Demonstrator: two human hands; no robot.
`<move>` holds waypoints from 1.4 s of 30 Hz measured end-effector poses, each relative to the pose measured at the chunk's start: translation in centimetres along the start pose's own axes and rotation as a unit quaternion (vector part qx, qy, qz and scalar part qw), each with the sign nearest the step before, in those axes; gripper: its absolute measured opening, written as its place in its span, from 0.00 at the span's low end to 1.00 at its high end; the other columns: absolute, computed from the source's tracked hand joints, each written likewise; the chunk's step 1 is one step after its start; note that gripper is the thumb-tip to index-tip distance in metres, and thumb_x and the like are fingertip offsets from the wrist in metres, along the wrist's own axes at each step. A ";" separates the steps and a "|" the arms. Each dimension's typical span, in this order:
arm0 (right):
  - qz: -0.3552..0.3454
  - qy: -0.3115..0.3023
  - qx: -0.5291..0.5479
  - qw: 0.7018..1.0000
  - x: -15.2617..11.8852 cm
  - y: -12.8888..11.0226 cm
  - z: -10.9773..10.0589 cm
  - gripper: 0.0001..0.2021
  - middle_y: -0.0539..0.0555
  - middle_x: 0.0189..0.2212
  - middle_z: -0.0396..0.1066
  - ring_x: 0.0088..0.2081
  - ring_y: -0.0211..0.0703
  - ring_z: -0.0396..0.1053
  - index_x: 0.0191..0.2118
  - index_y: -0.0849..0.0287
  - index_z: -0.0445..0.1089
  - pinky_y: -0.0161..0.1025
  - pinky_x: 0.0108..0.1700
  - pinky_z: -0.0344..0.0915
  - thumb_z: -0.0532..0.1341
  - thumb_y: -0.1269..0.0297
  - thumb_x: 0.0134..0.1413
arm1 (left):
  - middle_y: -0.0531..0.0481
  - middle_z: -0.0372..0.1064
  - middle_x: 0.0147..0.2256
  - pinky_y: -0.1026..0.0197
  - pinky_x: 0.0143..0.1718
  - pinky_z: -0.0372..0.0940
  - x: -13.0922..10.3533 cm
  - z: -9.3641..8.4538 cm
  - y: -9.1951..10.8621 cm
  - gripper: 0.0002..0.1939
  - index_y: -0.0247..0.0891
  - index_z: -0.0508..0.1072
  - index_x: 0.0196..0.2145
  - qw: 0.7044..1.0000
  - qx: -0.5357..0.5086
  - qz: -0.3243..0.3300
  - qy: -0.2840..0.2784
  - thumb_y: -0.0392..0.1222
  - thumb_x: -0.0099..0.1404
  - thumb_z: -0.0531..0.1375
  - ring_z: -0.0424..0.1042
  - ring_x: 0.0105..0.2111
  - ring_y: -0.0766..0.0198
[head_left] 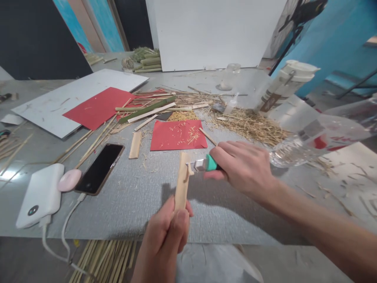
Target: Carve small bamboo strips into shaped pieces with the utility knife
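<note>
Near the table's front edge, my left hand (172,232) is wrapped round the lower end of a flat, pale wooden strip (182,179), which points up and away from me. My right hand (243,165) grips a utility knife (209,162) with a green collar. Its blade meets the upper right edge of the strip, and a small curled shaving (191,171) hangs there. Just beyond lies a red sheet of paper (178,137) with pale shavings scattered on it. A short wooden piece (135,145) rests to its left.
At left are a phone (101,169), a white power bank (41,195) and cables. Dry straw (250,125) and thin sticks (153,96) spread across the back. A clear plastic bottle (318,137) lies at right, near a white tumbler (285,84). Boards stand behind.
</note>
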State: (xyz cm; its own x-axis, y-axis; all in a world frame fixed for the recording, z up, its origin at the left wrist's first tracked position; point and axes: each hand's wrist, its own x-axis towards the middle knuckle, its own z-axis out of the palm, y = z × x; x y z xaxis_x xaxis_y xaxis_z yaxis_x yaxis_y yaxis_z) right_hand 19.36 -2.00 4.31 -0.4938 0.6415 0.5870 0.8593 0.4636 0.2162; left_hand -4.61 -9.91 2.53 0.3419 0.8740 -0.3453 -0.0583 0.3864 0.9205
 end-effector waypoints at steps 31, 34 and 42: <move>-0.023 -0.074 0.133 0.988 -2.2 -2.0 -0.3 0.30 0.47 0.23 0.65 0.24 0.38 0.64 0.31 0.56 0.65 0.40 0.29 0.52 0.46 0.38 0.77 | 0.63 0.45 0.19 0.62 0.23 0.42 1.6 -0.4 -1.3 0.16 0.40 0.69 0.41 1.000 0.017 -0.007 -0.017 0.54 0.78 0.51 0.40 0.21 0.68; -0.015 -0.083 0.156 0.984 -2.5 -2.7 -0.4 0.30 0.47 0.24 0.66 0.24 0.38 0.64 0.31 0.56 0.66 0.40 0.29 0.53 0.46 0.39 0.77 | 0.63 0.46 0.20 0.63 0.23 0.42 2.0 -0.3 -1.5 0.16 0.40 0.69 0.42 1.000 0.016 0.002 -0.012 0.54 0.78 0.52 0.40 0.21 0.69; -0.002 -0.078 0.151 0.985 -3.0 -2.0 -0.3 0.30 0.47 0.23 0.66 0.23 0.37 0.62 0.31 0.56 0.66 0.40 0.28 0.52 0.45 0.39 0.77 | 0.62 0.46 0.21 0.62 0.25 0.45 1.4 0.7 -1.6 0.17 0.40 0.67 0.39 0.996 0.070 0.040 -0.020 0.53 0.80 0.49 0.44 0.22 0.68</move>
State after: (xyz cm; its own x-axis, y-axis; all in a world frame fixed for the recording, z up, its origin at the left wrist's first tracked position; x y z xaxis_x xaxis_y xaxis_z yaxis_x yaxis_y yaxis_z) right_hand 19.20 -5.03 2.39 -0.5313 0.7154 0.4539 0.7905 0.6113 -0.0380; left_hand -3.36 -9.48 0.68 0.3794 0.8868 -0.2638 0.0441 0.2674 0.9626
